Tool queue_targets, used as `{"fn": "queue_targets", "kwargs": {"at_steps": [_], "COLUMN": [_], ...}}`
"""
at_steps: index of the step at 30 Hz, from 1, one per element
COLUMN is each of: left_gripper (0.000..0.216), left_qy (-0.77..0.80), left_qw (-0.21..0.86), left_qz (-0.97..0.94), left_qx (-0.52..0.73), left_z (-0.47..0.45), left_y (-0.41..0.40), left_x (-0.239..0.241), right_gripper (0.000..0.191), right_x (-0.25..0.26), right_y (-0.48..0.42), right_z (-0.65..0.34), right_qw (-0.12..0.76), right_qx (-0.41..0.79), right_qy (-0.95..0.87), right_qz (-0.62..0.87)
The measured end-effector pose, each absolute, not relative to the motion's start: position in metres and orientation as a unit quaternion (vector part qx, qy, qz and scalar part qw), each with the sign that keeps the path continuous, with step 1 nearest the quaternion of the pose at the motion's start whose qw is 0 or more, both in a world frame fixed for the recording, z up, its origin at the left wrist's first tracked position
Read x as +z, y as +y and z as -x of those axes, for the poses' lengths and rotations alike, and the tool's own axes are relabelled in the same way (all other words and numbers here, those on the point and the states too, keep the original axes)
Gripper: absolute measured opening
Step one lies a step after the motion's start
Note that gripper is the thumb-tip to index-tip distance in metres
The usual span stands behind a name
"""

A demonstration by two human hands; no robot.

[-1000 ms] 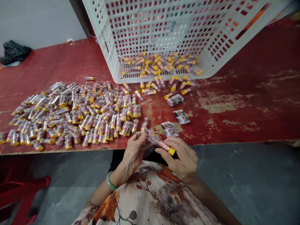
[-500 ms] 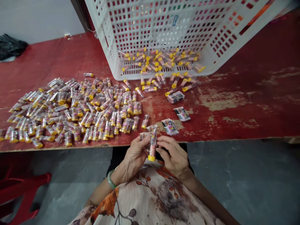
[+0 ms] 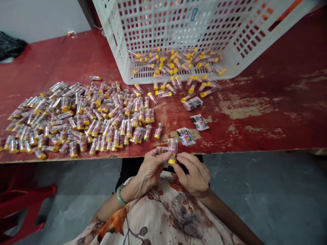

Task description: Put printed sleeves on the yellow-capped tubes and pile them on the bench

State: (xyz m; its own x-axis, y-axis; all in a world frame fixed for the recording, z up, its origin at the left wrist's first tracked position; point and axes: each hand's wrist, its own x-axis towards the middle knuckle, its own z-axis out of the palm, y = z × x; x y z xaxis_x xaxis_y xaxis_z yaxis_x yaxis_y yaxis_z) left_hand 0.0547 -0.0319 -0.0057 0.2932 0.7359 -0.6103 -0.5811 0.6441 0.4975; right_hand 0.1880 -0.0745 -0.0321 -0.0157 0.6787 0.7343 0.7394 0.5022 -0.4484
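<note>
Between my hands, over the table's front edge, is a small clear plastic tube (image 3: 172, 149) with a yellow cap at its lower end and a printed slip showing inside. My left hand (image 3: 150, 168) pinches the tube's left side with the thumb. Printed paper slips (image 3: 161, 150) stick out from the same hand, left of the tube. My right hand (image 3: 194, 173) has its thumb and fingertips closed on the tube's right side near the cap. Just past my hands lie printed slips (image 3: 186, 136) and one tube (image 3: 158, 131) on its own.
Many filled tubes with yellow caps (image 3: 81, 117) cover the left of the red table (image 3: 255, 126). A white plastic basket (image 3: 122, 64) lies on its side at the back, more tubes spilling from it. Other slip stacks (image 3: 199, 122) lie right of centre. A red stool (image 3: 25, 200) stands lower left.
The tube has shifted up and right and tilted, its capped end rising. The slip that stood out above it now appears inside. My right hand has moved slightly right.
</note>
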Motion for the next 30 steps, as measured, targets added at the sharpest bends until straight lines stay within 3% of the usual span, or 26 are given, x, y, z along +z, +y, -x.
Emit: {"fn": "queue_targets", "kwargs": {"at_steps": [10,15,24,30], "left_gripper": [0.027,0.028,0.033,0.034], "left_qy": [0.443,0.438,0.435,0.448], "left_qw": [0.78,0.781,0.77,0.755], "left_qz": [-0.091,-0.095,-0.092,-0.082], "left_qx": [0.432,0.434,0.457,0.473], "left_z": [-0.055,-0.052,-0.051,-0.046], "left_y": [-0.04,-0.04,-0.041,-0.04], "left_x": [-0.006,-0.008,-0.009,-0.008], "right_gripper": [0.019,0.026,0.026,0.03], "right_x": [-0.037,-0.035,-0.032,-0.032], "right_y": [-0.068,-0.069,-0.062,-0.059], "right_z": [-0.178,-0.183,-0.17,-0.165], "right_qw": [0.526,0.518,0.514,0.515], "right_qx": [0.002,0.062,-0.082,-0.07], "right_qy": [-0.666,-0.683,-0.696,-0.704], "right_qz": [0.53,0.511,0.494,0.484]}}
